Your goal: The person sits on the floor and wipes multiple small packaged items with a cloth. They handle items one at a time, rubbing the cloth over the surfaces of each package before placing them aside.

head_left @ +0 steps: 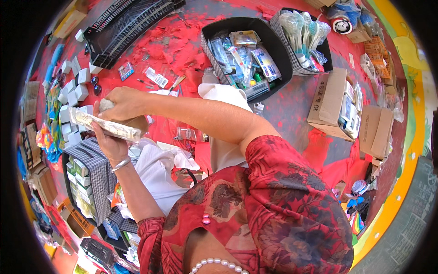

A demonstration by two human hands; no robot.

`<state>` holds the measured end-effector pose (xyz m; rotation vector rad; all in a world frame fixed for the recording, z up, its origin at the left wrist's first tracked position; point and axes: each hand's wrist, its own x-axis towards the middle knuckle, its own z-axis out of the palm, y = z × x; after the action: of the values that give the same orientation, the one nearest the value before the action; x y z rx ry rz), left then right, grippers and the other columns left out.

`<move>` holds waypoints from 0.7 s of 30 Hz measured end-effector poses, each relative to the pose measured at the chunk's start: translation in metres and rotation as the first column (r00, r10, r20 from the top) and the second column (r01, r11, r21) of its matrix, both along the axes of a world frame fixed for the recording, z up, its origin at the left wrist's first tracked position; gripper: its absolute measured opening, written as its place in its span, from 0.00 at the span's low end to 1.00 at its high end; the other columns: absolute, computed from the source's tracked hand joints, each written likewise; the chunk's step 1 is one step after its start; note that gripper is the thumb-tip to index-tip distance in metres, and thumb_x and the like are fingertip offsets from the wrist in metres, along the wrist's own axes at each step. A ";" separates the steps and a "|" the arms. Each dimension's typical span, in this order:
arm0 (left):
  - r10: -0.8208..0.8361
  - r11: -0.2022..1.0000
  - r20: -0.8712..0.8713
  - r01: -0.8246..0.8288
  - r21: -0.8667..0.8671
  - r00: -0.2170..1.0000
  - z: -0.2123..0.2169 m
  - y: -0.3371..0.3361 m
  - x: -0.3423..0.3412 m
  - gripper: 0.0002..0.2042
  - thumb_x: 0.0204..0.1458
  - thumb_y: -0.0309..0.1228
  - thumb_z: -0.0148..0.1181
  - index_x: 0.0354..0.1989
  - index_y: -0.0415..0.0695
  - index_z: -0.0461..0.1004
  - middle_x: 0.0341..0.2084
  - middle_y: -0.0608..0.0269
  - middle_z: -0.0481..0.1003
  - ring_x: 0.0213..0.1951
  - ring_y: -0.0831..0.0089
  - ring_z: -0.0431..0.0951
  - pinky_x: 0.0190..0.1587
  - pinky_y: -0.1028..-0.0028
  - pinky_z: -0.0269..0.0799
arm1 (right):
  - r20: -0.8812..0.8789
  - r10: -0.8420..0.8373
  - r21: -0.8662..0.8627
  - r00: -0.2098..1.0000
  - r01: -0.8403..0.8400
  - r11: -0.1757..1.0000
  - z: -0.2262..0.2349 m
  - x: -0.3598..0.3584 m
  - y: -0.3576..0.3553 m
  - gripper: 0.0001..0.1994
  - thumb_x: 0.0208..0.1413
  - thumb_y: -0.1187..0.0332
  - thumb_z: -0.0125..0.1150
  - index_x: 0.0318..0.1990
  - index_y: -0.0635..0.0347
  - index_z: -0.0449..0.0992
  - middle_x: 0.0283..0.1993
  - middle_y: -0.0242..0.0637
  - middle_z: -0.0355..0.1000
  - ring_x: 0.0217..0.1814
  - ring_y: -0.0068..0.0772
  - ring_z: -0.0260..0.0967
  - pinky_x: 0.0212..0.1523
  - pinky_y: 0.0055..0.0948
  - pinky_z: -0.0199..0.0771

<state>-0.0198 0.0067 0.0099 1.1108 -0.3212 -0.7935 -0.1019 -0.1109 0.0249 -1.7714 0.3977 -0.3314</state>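
Left of centre in the frame, a pale, flat packet [119, 131] sits across the left hand [111, 144], fingers wrapped under it! Just above, the right hand [125, 102] pinches a greyish wad [106, 105]; whether wad meets packet, I can't tell. Small white boxes [81, 92] crowd the floor further left.

A red blouse [296, 192] with dark flowers; white trousers [153, 171]; silver bangle [121, 165] on the left wrist; pearl necklace [216, 260].
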 end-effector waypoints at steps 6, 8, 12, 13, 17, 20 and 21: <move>0.228 0.944 0.119 -0.250 0.217 0.966 -0.007 -0.004 0.009 0.24 0.59 0.45 0.39 0.54 0.36 0.59 0.49 0.52 0.65 0.50 0.63 0.68 0.53 0.65 0.64 | 0.251 -0.516 -0.491 0.819 0.567 0.662 -0.003 0.001 0.017 0.25 0.43 0.46 0.55 0.31 0.66 0.74 0.31 0.51 0.71 0.35 0.51 0.71 0.35 0.45 0.69; 0.201 0.944 0.140 -0.230 0.236 0.970 -0.009 -0.003 0.013 0.25 0.58 0.45 0.40 0.52 0.35 0.60 0.47 0.52 0.66 0.47 0.63 0.71 0.49 0.65 0.67 | 0.066 -0.304 -0.437 0.950 0.301 0.847 -0.006 0.000 0.015 0.24 0.41 0.48 0.56 0.29 0.66 0.75 0.32 0.53 0.71 0.37 0.50 0.71 0.35 0.45 0.69; 0.156 0.943 0.194 -0.205 0.262 0.968 -0.012 -0.008 0.011 0.25 0.59 0.46 0.39 0.50 0.34 0.63 0.44 0.50 0.69 0.44 0.62 0.72 0.46 0.66 0.70 | -0.152 -0.125 -0.285 0.981 0.077 0.955 -0.006 -0.005 0.007 0.23 0.37 0.54 0.62 0.33 0.69 0.72 0.35 0.54 0.70 0.39 0.51 0.70 0.35 0.44 0.70; 0.191 0.928 0.205 -0.244 0.280 0.960 -0.012 -0.010 0.008 0.25 0.59 0.47 0.38 0.50 0.33 0.64 0.44 0.50 0.69 0.44 0.62 0.72 0.46 0.66 0.70 | -0.097 -0.200 -0.285 0.975 0.165 0.944 -0.006 -0.006 0.007 0.23 0.36 0.56 0.62 0.33 0.69 0.72 0.33 0.54 0.70 0.38 0.52 0.71 0.35 0.45 0.70; 0.132 0.946 0.301 -0.210 0.245 0.945 -0.004 -0.015 -0.002 0.28 0.60 0.49 0.32 0.51 0.34 0.64 0.45 0.50 0.68 0.45 0.62 0.71 0.45 0.67 0.70 | 0.039 -0.392 -0.260 0.919 0.388 0.884 -0.006 -0.009 0.021 0.21 0.34 0.61 0.64 0.33 0.69 0.70 0.31 0.55 0.71 0.37 0.53 0.71 0.35 0.45 0.70; 0.138 0.948 0.336 -0.222 0.227 0.932 -0.001 -0.017 -0.005 0.27 0.60 0.47 0.32 0.54 0.34 0.61 0.48 0.51 0.66 0.48 0.61 0.70 0.49 0.65 0.69 | 0.001 -0.360 -0.165 0.933 0.355 0.920 -0.012 -0.008 0.028 0.20 0.33 0.65 0.64 0.34 0.69 0.71 0.32 0.55 0.72 0.37 0.54 0.71 0.36 0.44 0.72; 0.137 0.935 0.342 -0.235 0.264 0.930 -0.001 -0.018 -0.005 0.27 0.60 0.48 0.31 0.54 0.35 0.60 0.49 0.50 0.66 0.49 0.59 0.69 0.50 0.64 0.68 | -0.057 -0.323 -0.118 0.945 0.315 0.942 -0.014 -0.007 0.027 0.19 0.32 0.66 0.64 0.34 0.69 0.72 0.32 0.54 0.72 0.37 0.55 0.71 0.36 0.43 0.73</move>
<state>-0.0251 -0.0114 0.0085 1.5407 -0.3649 -0.4969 -0.1087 -0.0837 0.0106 -1.8274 0.7374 -0.5245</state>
